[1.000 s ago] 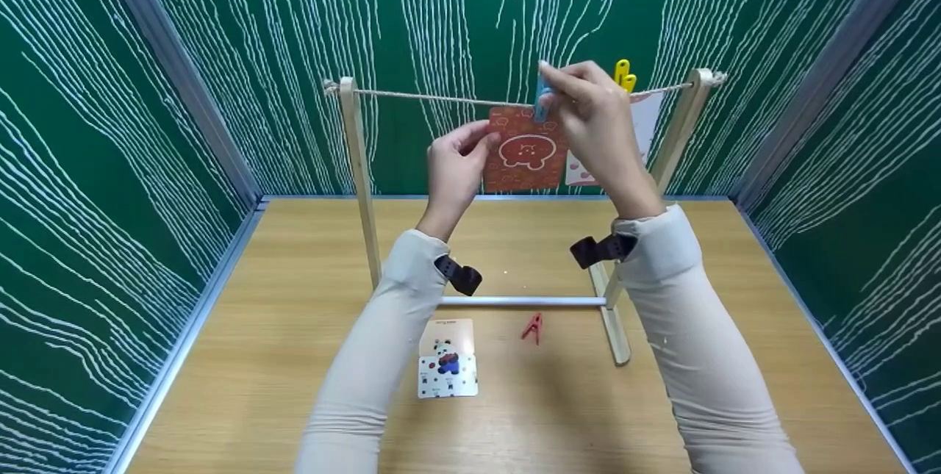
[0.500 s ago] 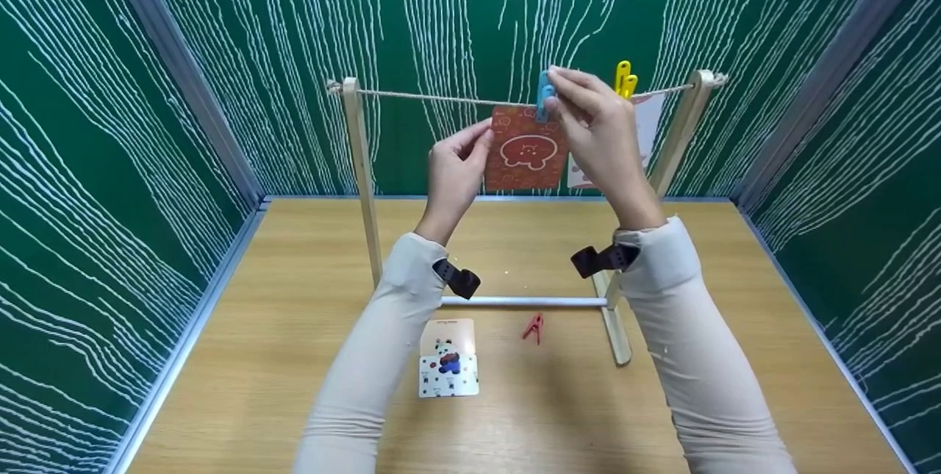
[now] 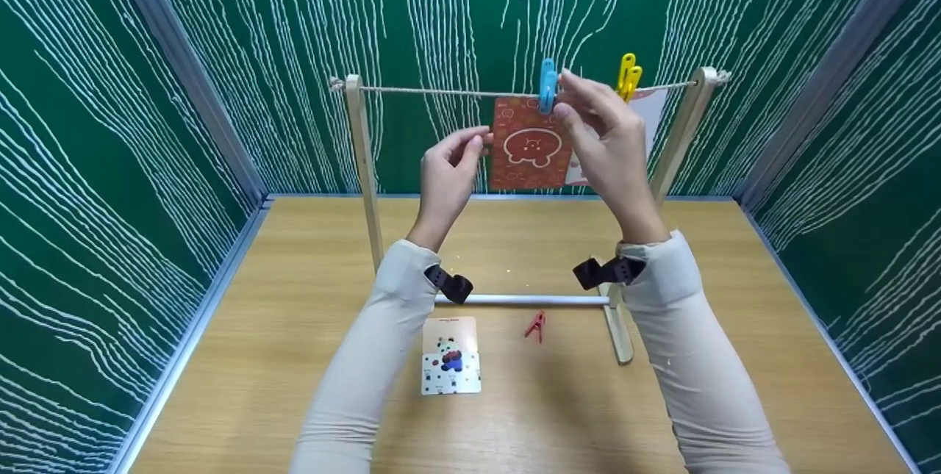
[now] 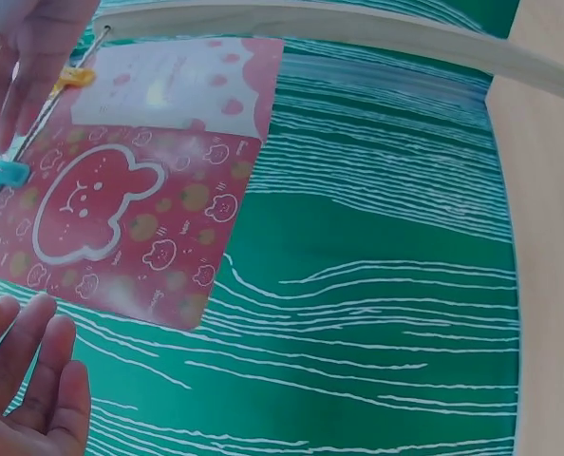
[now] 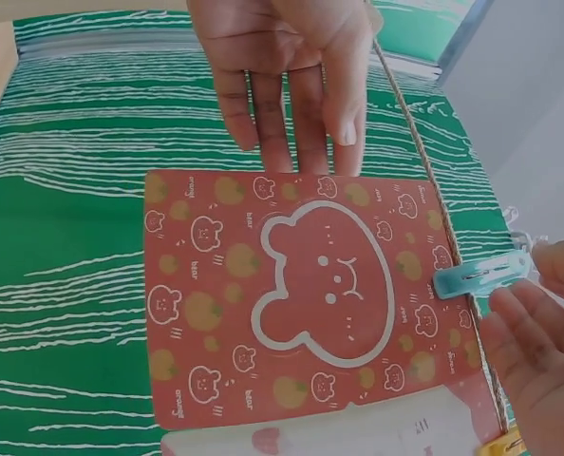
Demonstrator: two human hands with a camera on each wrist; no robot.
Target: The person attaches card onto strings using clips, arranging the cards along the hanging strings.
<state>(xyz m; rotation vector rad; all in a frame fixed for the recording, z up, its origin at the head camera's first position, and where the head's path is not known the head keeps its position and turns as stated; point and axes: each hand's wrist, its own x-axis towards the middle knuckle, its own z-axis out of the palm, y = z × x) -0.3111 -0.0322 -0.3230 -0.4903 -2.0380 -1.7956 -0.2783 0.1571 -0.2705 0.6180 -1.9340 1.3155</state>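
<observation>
A red bear-print card (image 3: 531, 143) hangs from the rope (image 3: 456, 92), held at its top by a light blue clothespin (image 3: 548, 86). My left hand (image 3: 450, 180) is at the card's left edge with its fingers loosely bent; in the left wrist view the fingertips (image 4: 45, 313) stand just off the card. My right hand (image 3: 609, 143) is beside the clothespin, thumb and fingers parted with nothing between them. In the right wrist view those fingers (image 5: 538, 328) lie close to the pin's handle end. Behind the right hand hangs a white and pink card (image 4: 173, 90), overlapped by the red one.
A yellow clothespin (image 3: 628, 79) sits on the rope at the right. Wooden posts (image 3: 362, 165) carry the rope, with a pale crossbar (image 3: 526, 300) low between them. On the table (image 3: 279, 356) lie a panda-print card (image 3: 451, 356) and a red clothespin (image 3: 537, 326).
The right hand has let go of the blue clothespin and moved slightly right. The left hand has released the card's edge and drawn a little left. Card and pin stay on the rope.
</observation>
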